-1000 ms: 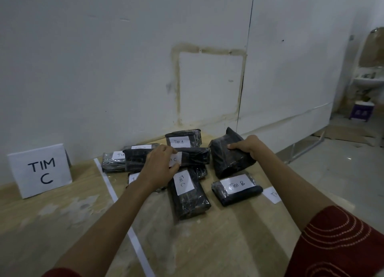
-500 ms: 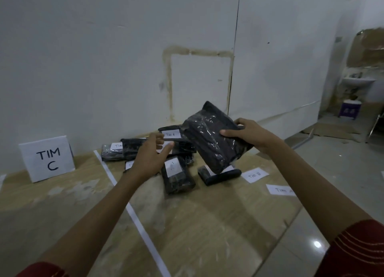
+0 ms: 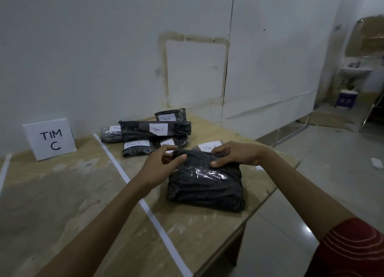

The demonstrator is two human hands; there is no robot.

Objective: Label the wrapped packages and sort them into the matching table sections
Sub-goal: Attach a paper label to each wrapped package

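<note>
A bare room serving as a makeshift sorting station; plywood table (image 3: 62,204) divided by white tape strips (image 3: 124,174); a "TIM C" card (image 3: 49,139) at its far edge; washbasin (image 3: 356,71) off right.

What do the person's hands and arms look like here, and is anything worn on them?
The left hand and right hand are bare: no gloves, rings or watch show. Forearms are uncovered. A dark red sleeve with thin, lighter curved lines covers the right upper arm. No left sleeve is in view.
</note>
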